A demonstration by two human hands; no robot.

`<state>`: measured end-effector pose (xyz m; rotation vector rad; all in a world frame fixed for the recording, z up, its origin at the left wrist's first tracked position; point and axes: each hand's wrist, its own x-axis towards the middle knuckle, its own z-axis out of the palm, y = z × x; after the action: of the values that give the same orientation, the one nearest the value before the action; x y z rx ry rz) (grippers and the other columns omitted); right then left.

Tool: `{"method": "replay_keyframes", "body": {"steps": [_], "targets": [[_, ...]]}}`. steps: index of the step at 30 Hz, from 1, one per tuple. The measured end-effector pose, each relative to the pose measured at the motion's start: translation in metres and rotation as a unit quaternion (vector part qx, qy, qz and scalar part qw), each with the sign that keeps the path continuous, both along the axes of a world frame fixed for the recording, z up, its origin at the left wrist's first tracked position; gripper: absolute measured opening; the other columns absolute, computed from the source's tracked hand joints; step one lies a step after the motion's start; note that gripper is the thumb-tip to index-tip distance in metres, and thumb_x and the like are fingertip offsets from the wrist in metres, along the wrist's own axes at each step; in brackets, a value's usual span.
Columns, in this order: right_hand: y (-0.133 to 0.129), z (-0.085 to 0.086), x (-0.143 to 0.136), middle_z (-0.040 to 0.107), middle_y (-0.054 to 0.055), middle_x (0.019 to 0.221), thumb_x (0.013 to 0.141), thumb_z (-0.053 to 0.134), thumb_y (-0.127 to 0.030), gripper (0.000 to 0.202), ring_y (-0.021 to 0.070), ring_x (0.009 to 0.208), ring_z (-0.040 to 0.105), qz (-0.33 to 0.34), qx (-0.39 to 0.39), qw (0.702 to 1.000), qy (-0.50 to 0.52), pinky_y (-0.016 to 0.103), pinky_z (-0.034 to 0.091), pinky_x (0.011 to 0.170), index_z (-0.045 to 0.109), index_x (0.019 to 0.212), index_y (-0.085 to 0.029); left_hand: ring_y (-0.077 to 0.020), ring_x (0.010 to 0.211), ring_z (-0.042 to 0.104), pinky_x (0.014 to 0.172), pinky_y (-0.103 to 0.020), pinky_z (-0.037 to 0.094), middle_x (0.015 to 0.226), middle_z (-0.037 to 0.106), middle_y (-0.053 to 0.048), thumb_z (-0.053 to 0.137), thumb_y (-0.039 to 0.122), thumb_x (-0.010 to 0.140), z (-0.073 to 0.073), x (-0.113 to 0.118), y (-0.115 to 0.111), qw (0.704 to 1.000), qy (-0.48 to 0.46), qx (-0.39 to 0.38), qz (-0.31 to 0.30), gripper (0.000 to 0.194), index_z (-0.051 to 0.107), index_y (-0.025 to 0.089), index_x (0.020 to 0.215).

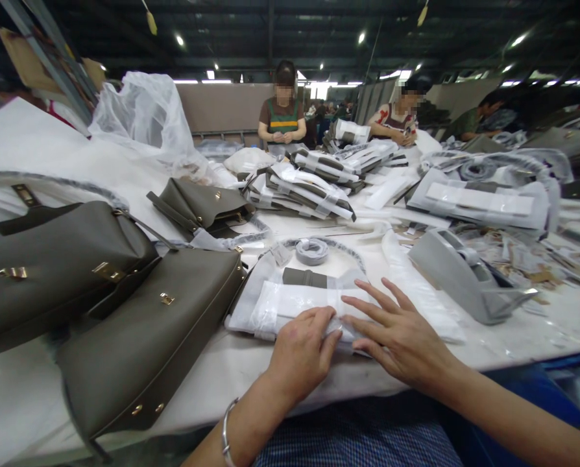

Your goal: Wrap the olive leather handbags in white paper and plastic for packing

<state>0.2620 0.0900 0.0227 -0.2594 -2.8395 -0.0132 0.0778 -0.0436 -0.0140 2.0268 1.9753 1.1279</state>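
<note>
A flat bag part wrapped in white foam sheet and clear plastic lies at the table's front edge, a patch of olive material showing at its top. My left hand, a bracelet on its wrist, pinches the wrapping at the near edge with thumb and fingers. Spread over the package's right side, my right hand rests with its fingers apart. A coiled strap in plastic sits just behind the package. To the left are olive leather bags with gold clasps.
A grey tape dispenser stands at the right, beside paper scraps. Behind are stacks of wrapped parts, another wrapped package and a plastic bag. Several people work across the table.
</note>
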Motion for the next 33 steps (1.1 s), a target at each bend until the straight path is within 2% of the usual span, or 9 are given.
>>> {"method": "replay_keyframes", "body": {"steps": [4,9,12,15,18,24,28,33], "targets": [[-0.015,-0.007,0.002,0.053,0.004,0.148,0.095,0.058,-0.041,0.036,0.0331,0.147,0.031,-0.044,-0.066,0.997,0.011,0.063,0.027,0.118,0.065,0.129,-0.033,-0.0266,0.109,0.067,0.094,-0.046,0.057,0.121,0.069,-0.009,0.061,0.027,0.094,0.008,-0.001,0.002,1.0,-0.01,-0.004,0.009,0.033,0.056,0.02,0.125],[-0.023,-0.019,0.007,0.043,0.006,0.155,0.095,0.058,-0.043,0.035,0.0326,0.147,0.031,-0.079,-0.161,0.983,0.051,0.058,0.036,0.116,0.067,0.126,-0.032,-0.0245,0.106,0.069,0.09,-0.042,0.059,0.122,0.07,-0.005,0.059,0.019,0.093,0.029,0.003,0.007,0.998,0.019,-0.054,-0.021,0.035,0.055,0.026,0.127],[-0.022,-0.02,0.007,0.044,0.006,0.154,0.094,0.059,-0.042,0.033,0.0325,0.146,0.032,-0.069,-0.17,0.981,0.058,0.058,0.035,0.117,0.068,0.124,-0.032,-0.0261,0.102,0.072,0.082,-0.041,0.061,0.137,0.061,-0.01,0.054,0.017,0.096,0.042,0.009,0.012,0.99,0.089,-0.099,-0.04,0.03,0.056,0.026,0.124],[-0.02,-0.019,0.007,0.044,0.007,0.153,0.092,0.062,-0.042,0.032,0.033,0.145,0.034,-0.063,-0.158,0.984,0.058,0.058,0.035,0.116,0.069,0.122,-0.031,-0.0284,0.091,0.074,0.074,-0.042,0.061,0.148,0.05,-0.015,0.054,0.019,0.096,0.051,0.012,0.019,0.975,0.162,-0.145,-0.043,0.017,0.062,0.024,0.11],[-0.018,-0.021,0.008,0.044,0.009,0.154,0.092,0.062,-0.041,0.032,0.0333,0.145,0.035,-0.06,-0.15,0.985,0.062,0.058,0.036,0.115,0.069,0.121,-0.031,-0.028,0.09,0.075,0.074,-0.04,0.061,0.146,0.054,-0.013,0.059,0.019,0.094,0.058,0.01,0.024,0.967,0.183,-0.174,-0.047,0.012,0.064,0.023,0.105],[-0.016,-0.025,0.008,0.047,0.008,0.151,0.092,0.063,-0.042,0.035,0.0339,0.144,0.035,-0.051,-0.147,0.985,0.077,0.058,0.037,0.114,0.067,0.126,-0.034,-0.0272,0.099,0.073,0.082,-0.039,0.06,0.145,0.056,-0.004,0.065,0.017,0.091,0.061,0.003,0.03,0.969,0.161,-0.175,-0.061,0.01,0.067,0.025,0.097],[-0.017,-0.025,0.008,0.048,0.009,0.15,0.092,0.062,-0.038,0.031,0.034,0.144,0.035,-0.057,-0.151,0.983,0.082,0.058,0.037,0.114,0.069,0.122,-0.031,-0.0239,0.108,0.07,0.087,-0.036,0.059,0.146,0.055,-0.001,0.062,0.012,0.091,0.06,0.002,0.027,0.976,0.134,-0.156,-0.068,0.014,0.065,0.025,0.095],[-0.018,-0.029,0.008,0.04,0.011,0.156,0.092,0.062,-0.033,0.026,0.0346,0.145,0.034,-0.057,-0.159,0.982,0.086,0.059,0.034,0.115,0.072,0.116,-0.029,-0.0214,0.106,0.07,0.079,-0.032,0.059,0.151,0.049,-0.002,0.057,0.014,0.095,0.053,0.0,0.021,0.975,0.162,-0.139,-0.055,0.013,0.062,0.025,0.098]]}}
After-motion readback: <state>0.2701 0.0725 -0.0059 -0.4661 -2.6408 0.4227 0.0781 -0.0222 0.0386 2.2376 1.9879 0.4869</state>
